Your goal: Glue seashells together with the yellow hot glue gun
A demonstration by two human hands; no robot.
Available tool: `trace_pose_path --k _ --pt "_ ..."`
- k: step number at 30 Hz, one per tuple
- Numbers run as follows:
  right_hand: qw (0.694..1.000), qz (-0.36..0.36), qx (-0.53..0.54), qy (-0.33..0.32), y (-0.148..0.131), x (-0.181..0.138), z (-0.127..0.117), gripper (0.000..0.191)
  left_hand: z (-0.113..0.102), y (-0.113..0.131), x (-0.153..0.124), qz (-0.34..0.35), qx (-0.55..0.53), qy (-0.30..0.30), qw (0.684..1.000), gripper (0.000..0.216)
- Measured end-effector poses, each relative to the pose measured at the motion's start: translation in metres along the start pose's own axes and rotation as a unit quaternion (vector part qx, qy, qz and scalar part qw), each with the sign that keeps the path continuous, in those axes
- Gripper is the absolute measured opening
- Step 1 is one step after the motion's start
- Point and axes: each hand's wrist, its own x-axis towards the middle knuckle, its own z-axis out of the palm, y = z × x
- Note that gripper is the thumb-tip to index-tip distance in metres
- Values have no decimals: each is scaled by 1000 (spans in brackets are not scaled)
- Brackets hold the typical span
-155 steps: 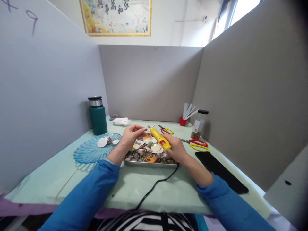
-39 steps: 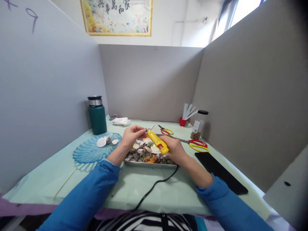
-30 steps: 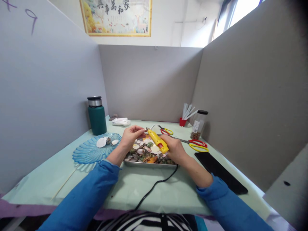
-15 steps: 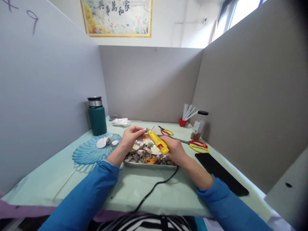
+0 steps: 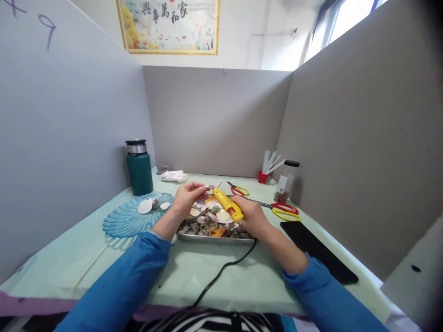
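A yellow hot glue gun (image 5: 226, 204) is in my right hand (image 5: 254, 216), its nozzle pointing up and left, its black cord running down over the table's front edge. My left hand (image 5: 188, 199) is pinched at the fingertips, close to the nozzle. Whatever small thing it pinches is too tiny to name. Below both hands lies a metal tray (image 5: 216, 239) full of seashells (image 5: 207, 220). To the left, a blue shell-shaped plate (image 5: 126, 216) carries a few shells (image 5: 145, 206).
A green bottle (image 5: 139, 168) stands behind the plate; a thin stick (image 5: 90, 265) lies in front. On the right are scissors (image 5: 285, 211), smaller scissors (image 5: 239, 189), a black phone-like slab (image 5: 318, 252), a jar (image 5: 286, 180) and a red cup of glue sticks (image 5: 263, 177). Grey partitions (image 5: 218, 122) enclose the table.
Almost nothing differs. My hands and the glue gun hold nearly the same place, and the view has shifted very slightly.
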Motion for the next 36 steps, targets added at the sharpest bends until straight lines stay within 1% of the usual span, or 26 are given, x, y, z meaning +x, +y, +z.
trace_pose_path --k 3,7,12,18,21,22,23,25,27,30,33,35,36 --pt "1000 25 -4 -18 0 1 -3 36 -2 0 3 2 0 24 1000 32" --pt "994 63 -35 -83 -2 3 -7 36 -4 0 4 8 0 57 998 33" --pt "983 69 -32 -168 -6 7 -8 38 -3 1 2 4 10 39 999 33" --pt "971 46 3 -236 -4 7 -9 43 0 1 1 -3 24 31 999 32" --pt "962 50 15 -268 -4 8 -17 51 0 1 0 -5 29 25 999 32" --pt "959 53 25 -278 -4 9 -21 52 -1 0 0 -7 31 21 999 32" --pt "956 56 37 -287 -4 9 -26 48 -1 0 0 -8 33 17 999 32" --pt "956 67 47 -282 -1 11 -34 35 -1 0 -1 -13 37 7 999 32" --pt "965 94 16 -243 5 14 -37 33 -1 0 -2 -16 44 -5 999 32" --pt "973 110 -24 -200 17 22 -29 24 0 1 -3 -16 60 -16 998 31" --pt "969 102 -76 -213 27 34 -12 15 0 2 -4 -19 65 -20 998 31" --pt "962 102 -102 -230 31 41 -1 16 1 2 -5 -20 63 -20 998 31" --pt "958 97 -103 -251 32 44 3 18 1 1 -5 -21 63 -20 998 31"
